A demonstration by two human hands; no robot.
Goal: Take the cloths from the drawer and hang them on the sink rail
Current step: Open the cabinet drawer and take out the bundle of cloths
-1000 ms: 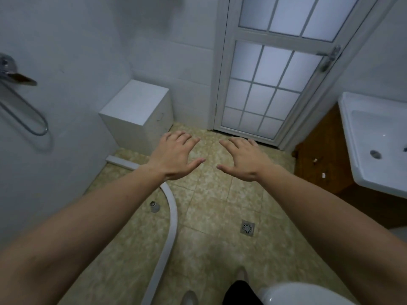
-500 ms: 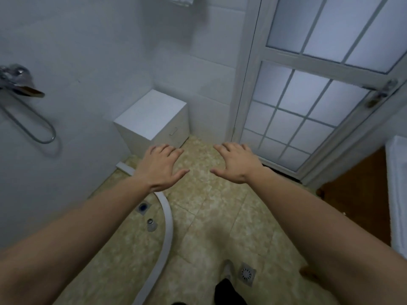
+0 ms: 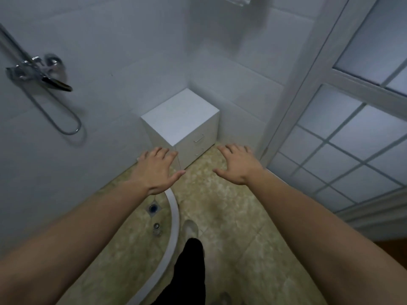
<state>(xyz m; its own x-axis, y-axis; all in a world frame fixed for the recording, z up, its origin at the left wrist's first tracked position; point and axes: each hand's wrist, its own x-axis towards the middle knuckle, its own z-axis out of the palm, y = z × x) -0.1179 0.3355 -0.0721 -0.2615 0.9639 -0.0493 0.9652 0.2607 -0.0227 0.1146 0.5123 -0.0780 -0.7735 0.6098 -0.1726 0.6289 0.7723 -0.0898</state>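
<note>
We hold our left hand [image 3: 155, 170] and right hand [image 3: 239, 165] out palm-down, fingers spread wide and holding nothing. Ahead, in the tiled corner, stands the white drawer cabinet [image 3: 182, 122], its drawers seemingly closed. Cloths cannot be seen. A shower tap [image 3: 37, 73] is mounted on the left wall.

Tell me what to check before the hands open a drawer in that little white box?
1. Left hand free: ok, open, holds nothing.
2. Right hand free: ok, open, holds nothing.
3. Cabinet in view: ok, in the corner.
4. Drawer handles showing: ok, two, drawers closed.
5. Hand on a handle: not ok, both hands are apart from it.
6. Cloths inside: cannot tell.
</note>
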